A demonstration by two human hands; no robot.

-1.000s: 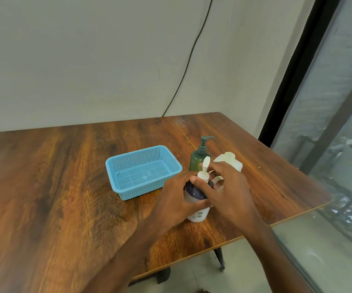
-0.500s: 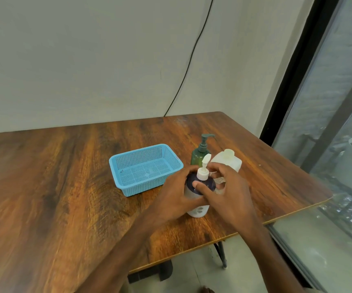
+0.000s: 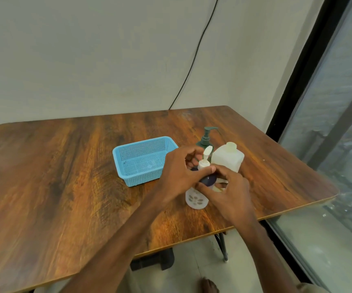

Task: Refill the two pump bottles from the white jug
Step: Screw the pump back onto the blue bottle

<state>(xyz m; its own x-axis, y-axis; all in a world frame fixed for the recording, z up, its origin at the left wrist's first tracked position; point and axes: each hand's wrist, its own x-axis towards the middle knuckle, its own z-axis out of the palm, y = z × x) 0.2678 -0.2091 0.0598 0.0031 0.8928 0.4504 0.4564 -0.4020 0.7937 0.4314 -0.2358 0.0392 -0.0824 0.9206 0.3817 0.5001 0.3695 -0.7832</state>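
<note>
Left hand [image 3: 179, 172]: pinches the pump collar of the white pump bottle [image 3: 196, 199].
Right hand [image 3: 232, 194]: grips its dark shoulder.
Print: petal pattern, too blurred to read.

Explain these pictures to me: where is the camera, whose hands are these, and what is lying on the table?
There is no machine here. A person wears one camera on the head, and it looks down at their own bare hands. The left hand and the right hand both grip a white pump bottle around its dark top. The bottle stands on a wooden table. Behind it are a green pump bottle and a white jug. A blue basket sits beside them.
</note>
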